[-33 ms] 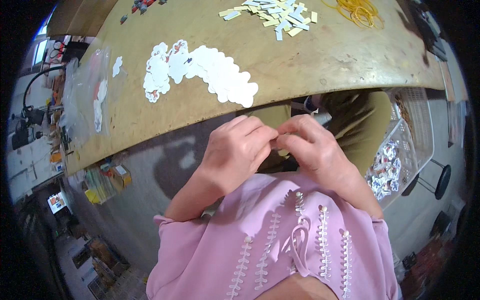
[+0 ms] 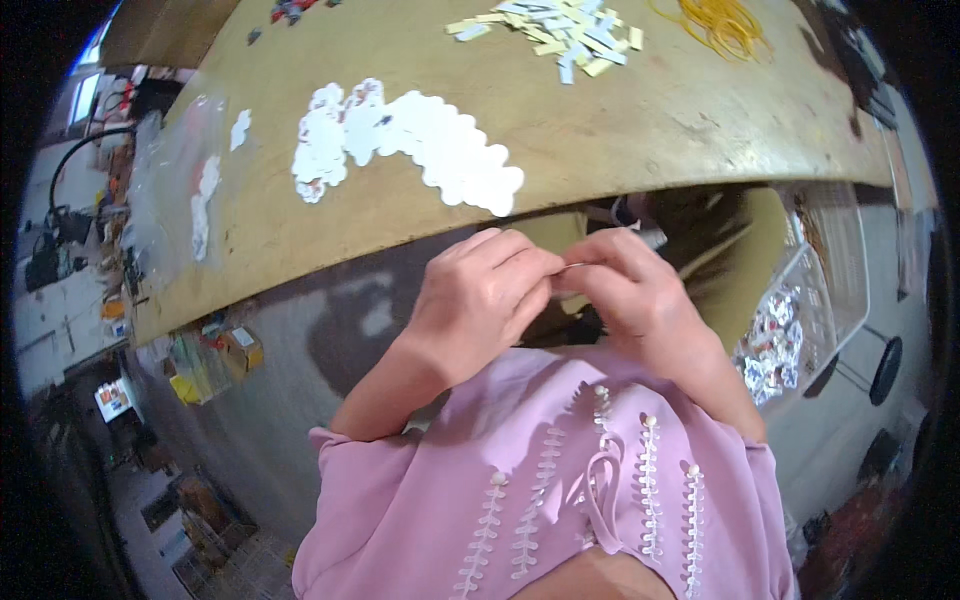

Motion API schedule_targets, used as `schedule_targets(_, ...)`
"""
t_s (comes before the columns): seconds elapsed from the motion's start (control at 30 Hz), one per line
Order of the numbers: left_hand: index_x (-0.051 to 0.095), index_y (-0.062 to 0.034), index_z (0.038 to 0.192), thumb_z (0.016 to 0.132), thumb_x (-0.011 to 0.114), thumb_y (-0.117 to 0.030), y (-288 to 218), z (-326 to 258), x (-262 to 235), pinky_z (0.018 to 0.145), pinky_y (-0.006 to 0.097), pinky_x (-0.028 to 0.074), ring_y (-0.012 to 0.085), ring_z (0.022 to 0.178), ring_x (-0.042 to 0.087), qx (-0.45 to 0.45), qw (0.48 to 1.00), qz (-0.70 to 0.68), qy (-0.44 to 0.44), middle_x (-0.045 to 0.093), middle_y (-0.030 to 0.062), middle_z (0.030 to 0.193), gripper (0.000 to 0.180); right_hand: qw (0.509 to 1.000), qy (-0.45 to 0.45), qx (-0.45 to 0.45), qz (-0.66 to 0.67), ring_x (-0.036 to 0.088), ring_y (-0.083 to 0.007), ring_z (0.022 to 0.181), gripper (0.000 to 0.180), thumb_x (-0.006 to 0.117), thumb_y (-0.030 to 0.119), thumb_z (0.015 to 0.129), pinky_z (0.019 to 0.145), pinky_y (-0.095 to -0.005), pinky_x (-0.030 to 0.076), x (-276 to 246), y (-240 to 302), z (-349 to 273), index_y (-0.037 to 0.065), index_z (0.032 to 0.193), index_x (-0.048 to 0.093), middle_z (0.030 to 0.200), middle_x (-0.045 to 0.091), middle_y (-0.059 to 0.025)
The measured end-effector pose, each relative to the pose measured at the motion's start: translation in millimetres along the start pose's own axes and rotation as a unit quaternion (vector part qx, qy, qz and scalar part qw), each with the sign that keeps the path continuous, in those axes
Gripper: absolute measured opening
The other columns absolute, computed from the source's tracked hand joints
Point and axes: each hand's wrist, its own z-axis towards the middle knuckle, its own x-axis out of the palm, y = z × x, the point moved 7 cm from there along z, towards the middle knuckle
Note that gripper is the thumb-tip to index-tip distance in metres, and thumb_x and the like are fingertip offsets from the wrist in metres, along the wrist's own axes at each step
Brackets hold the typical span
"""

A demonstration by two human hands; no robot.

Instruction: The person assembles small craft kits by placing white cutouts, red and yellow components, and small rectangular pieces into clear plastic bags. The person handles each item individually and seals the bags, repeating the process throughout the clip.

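Note:
My left hand (image 2: 487, 287) and my right hand (image 2: 628, 287) meet fingertip to fingertip in front of my chest, just short of the table's near edge. Both are closed in a pinch. A thin sliver of something shows between the fingertips, too small to name. Nearest to them on the table lies a curved, overlapping row of white scallop-edged paper cutouts (image 2: 450, 150). At its left end are more cutouts (image 2: 322, 140), some with coloured print.
On the table (image 2: 640, 130) are a pile of pale yellow and white strips (image 2: 570, 35), yellow rubber bands (image 2: 722, 30) and a clear plastic bag (image 2: 170, 190) at left. To the right, a white plastic basket (image 2: 850, 260) holds small printed pieces (image 2: 772, 340).
The whole view has shifted slightly. My hands stay pinched together, and a thin edge now shows between the fingertips.

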Motion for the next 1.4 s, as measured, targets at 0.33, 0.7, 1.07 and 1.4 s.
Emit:
schedule_targets(0.33, 0.072, -0.0071, 0.089, 0.083, 0.079, -0.008, 9, -6, 0, 0.086, 0.039, 0.054, 0.0257, 0.094, 0.061, 0.075, 0.996, -0.002, -0.042, 0.062, 0.0063, 0.097, 0.009, 0.998, 0.005, 0.032, -0.061, 0.066, -0.0337, 0.087, 0.025, 0.075, -0.009, 0.079, 0.078, -0.0427, 0.053, 2, 0, 8, 0.002, 0.1, 0.067, 0.094, 0.066, -0.0127)
schedule_targets(0.7, 0.072, -0.003, 0.114, 0.089, 0.084, -0.012, 142, -25, -137, 0.076, 0.034, 0.057, 0.0176, 0.084, 0.068, -0.242, 0.925, 0.087, -0.28, 0.07, 0.0077, 0.102, 0.029, 0.995, 0.017, 0.085, -0.045, 0.069, -0.0348, 0.093, 0.02, 0.077, -0.008, 0.08, 0.08, -0.0431, 0.055, -3, -9, -2, 0.003, 0.096, 0.071, 0.099, 0.07, -0.0127)
schedule_targets(1.07, 0.074, -0.0045, 0.115, 0.086, 0.087, -0.008, 165, -23, -143, 0.072, 0.026, 0.053, 0.0093, 0.077, 0.06, -0.189, 0.929, 0.142, -0.286, 0.067, 0.0022, 0.098, 0.032, 0.994, 0.022, 0.093, -0.057, 0.068, -0.0357, 0.092, 0.018, 0.075, -0.006, 0.082, 0.08, -0.0435, 0.055, 2, -20, -8, 0.003, 0.097, 0.07, 0.1, 0.07, -0.013)
schedule_targets(1.4, 0.076, -0.0036, 0.105, 0.094, 0.079, -0.004, 190, -42, -146, 0.068, 0.027, 0.054, 0.0119, 0.071, 0.065, -0.231, 0.904, -0.088, -0.348, 0.072, 0.0046, 0.085, 0.012, 0.994, 0.028, 0.088, -0.056, 0.068, -0.0359, 0.093, 0.019, 0.075, -0.008, 0.082, 0.08, -0.0433, 0.055, 3, -20, -10, 0.002, 0.097, 0.069, 0.1, 0.069, -0.0132)
